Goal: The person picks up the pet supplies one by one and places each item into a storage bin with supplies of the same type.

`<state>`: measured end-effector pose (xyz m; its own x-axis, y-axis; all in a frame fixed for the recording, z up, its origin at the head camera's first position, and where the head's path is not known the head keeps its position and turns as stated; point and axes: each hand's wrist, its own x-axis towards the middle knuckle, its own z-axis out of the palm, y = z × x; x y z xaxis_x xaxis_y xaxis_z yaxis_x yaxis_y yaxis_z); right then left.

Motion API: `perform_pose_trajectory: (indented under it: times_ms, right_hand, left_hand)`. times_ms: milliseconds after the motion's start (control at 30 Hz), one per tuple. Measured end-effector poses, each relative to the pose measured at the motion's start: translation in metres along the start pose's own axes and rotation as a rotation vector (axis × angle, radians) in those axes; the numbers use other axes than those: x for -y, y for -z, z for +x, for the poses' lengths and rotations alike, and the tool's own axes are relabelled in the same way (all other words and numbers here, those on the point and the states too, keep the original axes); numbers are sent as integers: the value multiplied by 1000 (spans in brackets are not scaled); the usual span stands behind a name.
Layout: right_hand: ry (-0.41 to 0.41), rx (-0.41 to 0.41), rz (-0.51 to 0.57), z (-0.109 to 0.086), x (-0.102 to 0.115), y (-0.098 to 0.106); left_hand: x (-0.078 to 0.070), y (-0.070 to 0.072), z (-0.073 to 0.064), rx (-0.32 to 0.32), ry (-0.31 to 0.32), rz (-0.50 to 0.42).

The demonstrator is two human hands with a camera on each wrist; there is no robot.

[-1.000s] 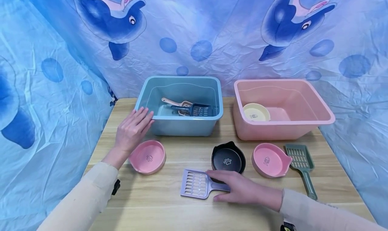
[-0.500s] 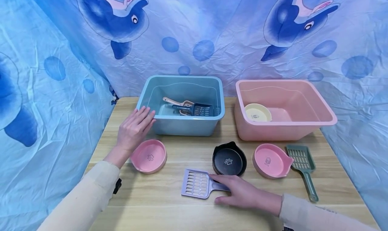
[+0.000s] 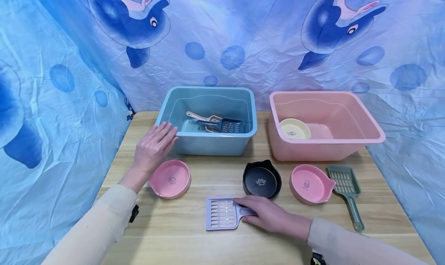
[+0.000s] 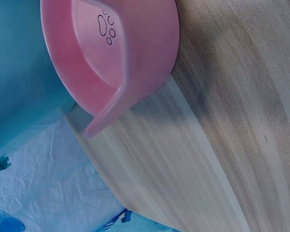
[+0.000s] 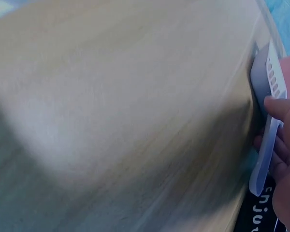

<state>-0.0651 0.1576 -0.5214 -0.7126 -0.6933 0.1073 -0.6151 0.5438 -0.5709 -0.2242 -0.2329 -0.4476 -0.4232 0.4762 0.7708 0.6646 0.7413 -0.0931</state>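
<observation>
Lavender scoop [image 3: 222, 214] is lower centre of the head view, right hand [image 3: 265, 214] has its fingers clamped on it. Black bowl [image 3: 262, 180] just above that, then up and left the left hand [image 3: 153, 147], straight fingers just resting on the blue bin [image 3: 212, 146].

Pale tan wood grain streaks the counter [image 3: 163, 230] I'm facing. Along its far edge, a light-blue tub [image 3: 208, 145] holds a navy scoop [image 3: 223, 125] and a pale pink scoop [image 3: 199, 116], a salmon-pink tub [image 3: 323, 152] a cream bowl [image 3: 294, 128]. Near the left edge, a rosy bowl [image 3: 170, 179] bears a dark paw print [image 3: 172, 180]; mid-counter lie a lilac scoop [image 3: 226, 214] and a black bowl [image 3: 261, 179] printed in white. Toward the right edge are a pink dish [image 3: 311, 184] with a grey fishbone [image 3: 306, 185] and a sage-green scoop [image 3: 349, 196]. Blue dolphins [image 3: 133, 19] pattern the blue sheeting [image 3: 267, 37].
</observation>
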Motion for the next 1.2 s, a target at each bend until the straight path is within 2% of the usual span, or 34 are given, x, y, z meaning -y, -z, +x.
perform_pose_trajectory:
  times_ms: [100, 267, 567, 667, 900, 1200]
  right_hand:
    - [-2, 11, -10, 5, -2, 0]
    - [-50, 27, 17, 13, -2, 4]
    - [-181, 14, 233, 30, -2, 16]
    - [-201, 8, 263, 35, -3, 24]
    - [-189, 26, 239, 45, -3, 59]
    - [-112, -18, 177, 55, 5, 118]
  left_hand:
    - [0, 0, -1, -11, 0, 3]
    - [-1, 1, -2, -15, 0, 1]
    - [-1, 0, -3, -42, 5, 1]
    - [0, 1, -3, -38, 4, 3]
    - [0, 5, -1, 9, 7, 11]
    - [0, 2, -1, -3, -2, 12]
